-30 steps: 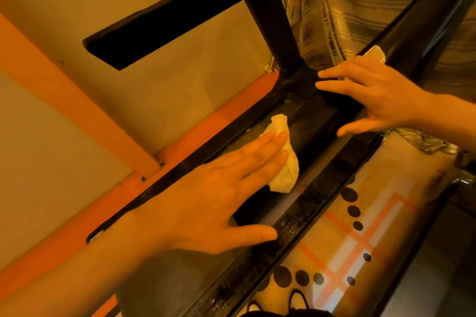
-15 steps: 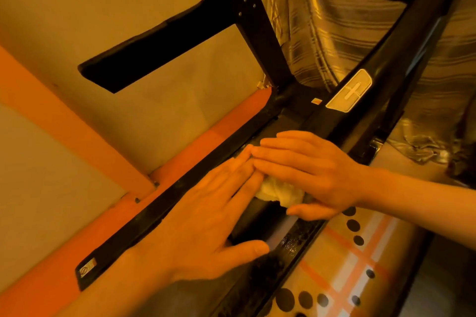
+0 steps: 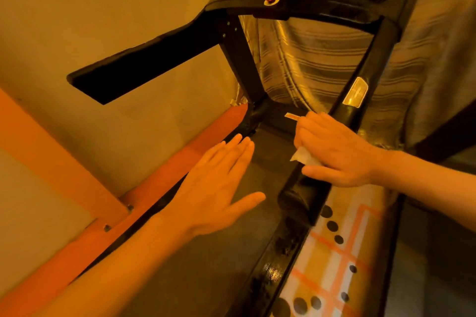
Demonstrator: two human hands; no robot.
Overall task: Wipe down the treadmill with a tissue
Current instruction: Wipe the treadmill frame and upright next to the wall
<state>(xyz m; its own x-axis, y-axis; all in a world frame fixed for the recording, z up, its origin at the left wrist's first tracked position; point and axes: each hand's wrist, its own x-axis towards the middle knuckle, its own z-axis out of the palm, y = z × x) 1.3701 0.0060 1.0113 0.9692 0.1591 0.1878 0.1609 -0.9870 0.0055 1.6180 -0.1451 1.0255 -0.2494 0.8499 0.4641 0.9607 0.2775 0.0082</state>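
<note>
While the left hand [image 3: 219, 188] sits flat over the treadmill belt [image 3: 206, 265] mid-frame, fingers straight and holding nothing, the right hand [image 3: 334, 154] curls around the tissue [image 3: 305, 158] right of centre. Tissue pokes out between fingers and thumb, near the foot of the right upright [image 3: 360, 90]. Hands apart; can't tell if the left one contacts the belt.

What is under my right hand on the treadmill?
A white tissue: one corner sticks out below the right hand. The rest, and the treadmill surface beneath, is hidden by the hand.
</note>
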